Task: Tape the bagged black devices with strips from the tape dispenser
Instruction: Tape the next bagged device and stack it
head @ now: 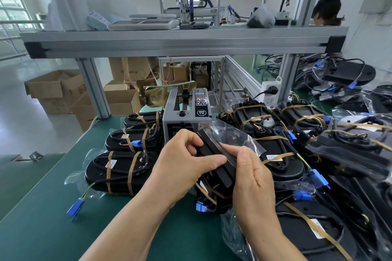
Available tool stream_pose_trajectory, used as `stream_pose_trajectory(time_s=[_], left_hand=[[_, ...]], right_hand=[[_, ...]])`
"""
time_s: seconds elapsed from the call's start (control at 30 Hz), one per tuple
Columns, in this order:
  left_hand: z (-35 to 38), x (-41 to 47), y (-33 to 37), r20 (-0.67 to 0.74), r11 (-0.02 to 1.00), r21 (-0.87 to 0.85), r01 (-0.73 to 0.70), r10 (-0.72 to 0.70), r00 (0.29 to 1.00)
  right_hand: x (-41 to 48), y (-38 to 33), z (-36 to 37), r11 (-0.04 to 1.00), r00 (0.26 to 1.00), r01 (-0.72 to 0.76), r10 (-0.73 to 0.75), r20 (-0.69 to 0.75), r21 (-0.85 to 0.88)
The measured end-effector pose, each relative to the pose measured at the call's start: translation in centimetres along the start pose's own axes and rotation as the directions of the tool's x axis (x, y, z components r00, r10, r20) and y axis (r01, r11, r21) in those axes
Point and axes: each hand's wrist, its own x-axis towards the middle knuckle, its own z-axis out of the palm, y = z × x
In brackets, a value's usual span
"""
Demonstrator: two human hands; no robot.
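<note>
I see left hand (pixel 180 167) and right hand (pixel 252 178) gripping the bagged device (pixel 221 177), its length aimed at the tape dispenser (pixel 184 112) (left one nearer).

Left hand (pixel 182 167) and right hand (pixel 252 180) are shown bare; the forearms (pixel 131 218) are likewise uncovered to the frame edge.

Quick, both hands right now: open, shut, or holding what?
Left hand: grips the bagged black device.
Right hand: pinches the same device.
</note>
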Motion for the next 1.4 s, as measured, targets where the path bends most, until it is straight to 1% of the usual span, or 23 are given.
stream_pose_trajectory(time_s=[0.1,0.17,0.23,0.37,0.43,0.5,0.53,0.6,0.63,0.67,0.73,0.77,0.8,0.87,0.9,0.97,1.03,1.07,1.13,1.17,1.27,1.33,1.4], left_hand=[[0.2,-0.3,0.3,-0.015,0.999,-0.023,0.024,-0.025,1.000],[0.2,-0.4,0.2,-0.010,0.996,-0.083,0.025,-0.026,1.000],[0.1,-0.5,0.0,-0.006,0.989,-0.143,0.022,-0.023,1.000],[0.0,-0.3,-0.2,-0.037,0.991,-0.130,0.004,-0.009,0.999],[0.1,-0.4,-0.1,-0.034,0.992,-0.123,-0.009,0.005,0.999],[0.2,-0.7,-0.3,-0.014,0.993,-0.109,-0.033,0.032,0.999],[0.0,-0.9,-0.6,0.001,0.989,-0.144,-0.036,0.037,0.999],[-0.8,-1.0,-1.5,0.013,0.975,-0.220,-0.026,0.030,0.999],[-1.4,-0.9,-2.1,0.021,0.980,-0.195,-0.038,0.043,0.999],[-2.0,-0.7,-2.7,0.070,0.990,-0.127,-0.057,0.066,0.995],[-2.9,-0.4,-3.5,0.281,0.996,-0.022,-0.084,0.087,0.956],[-3.1,-0.2,-3.6,0.372,0.996,-0.014,-0.084,0.083,0.925],[-3.2,0.1,-3.7,0.426,0.997,-0.032,-0.077,0.083,0.901],[-3.6,0.6,-3.7,0.474,0.994,-0.102,-0.048,0.091,0.876],[-3.7,0.8,-3.7,0.491,0.990,-0.137,-0.026,0.091,0.867],[-4.1,1.1,-4.0,0.513,0.985,-0.169,-0.016,0.101,0.853],[-4.4,1.4,-4.4,0.508,0.987,-0.156,-0.042,0.117,0.853],[-4.7,1.5,-4.5,0.500,0.990,-0.119,-0.070,0.121,0.858],[-5.1,1.8,-4.3,0.474,0.993,0.013,-0.119,0.099,0.875],[-5.2,1.9,-4.2,0.473,0.985,0.091,-0.144,0.085,0.877],[-5.1,2.1,-4.3,0.511,0.943,0.250,-0.221,0.065,0.857],[-4.9,2.1,-4.3,0.515,0.935,0.267,-0.235,0.068,0.854],[-4.9,2.3,-4.4,0.504,0.943,0.242,-0.227,0.077,0.860]], right_hand=[[-0.2,0.0,0.0,1.000,1.000,0.009,-0.009,0.011,0.022],[-0.5,0.1,0.0,0.999,1.000,0.008,-0.008,0.011,0.046],[-0.7,0.1,0.1,0.999,1.000,0.021,-0.021,0.019,0.025],[-0.9,0.3,0.2,0.999,0.999,0.043,-0.042,0.028,-0.023],[-0.9,0.3,0.2,0.999,0.999,0.043,-0.042,0.018,-0.011],[-0.7,0.5,-0.1,0.999,1.000,0.020,-0.020,-0.005,0.045],[-0.5,0.6,-0.4,0.998,1.000,0.000,0.002,-0.021,0.064],[0.1,0.7,-1.2,0.998,0.997,-0.041,0.043,-0.058,0.050],[0.3,0.8,-1.6,0.997,0.995,-0.058,0.061,-0.073,0.043],[0.4,1.0,-2.0,0.996,0.994,-0.068,0.072,-0.080,0.050],[0.2,0.9,-2.2,0.993,0.995,-0.066,0.074,-0.071,0.100],[0.1,0.7,-2.2,0.989,0.996,-0.056,0.064,-0.057,0.134],[0.0,0.8,-2.1,0.984,0.998,-0.045,0.051,-0.035,0.174],[-0.3,1.0,-1.7,0.959,0.999,-0.049,0.042,0.033,0.281],[-0.4,1.1,-1.7,0.941,0.995,-0.077,0.054,0.079,0.330],[-0.4,1.4,-2.0,0.921,0.978,-0.143,0.075,0.194,0.363],[-0.1,1.5,-2.8,0.925,0.958,-0.163,0.065,0.280,0.343],[0.2,1.4,-3.3,0.943,0.954,-0.130,0.036,0.296,0.305],[1.2,1.0,-4.3,0.989,0.949,-0.023,-0.024,0.315,0.144],[1.9,0.7,-4.6,0.999,0.944,0.008,-0.022,0.329,0.044],[3.3,-0.1,-4.2,0.965,0.892,0.070,0.054,0.450,-0.254],[3.6,-0.1,-3.7,0.945,0.863,0.059,0.114,0.491,-0.323],[3.3,0.2,-3.5,0.941,0.854,0.082,0.104,0.510,-0.330]])
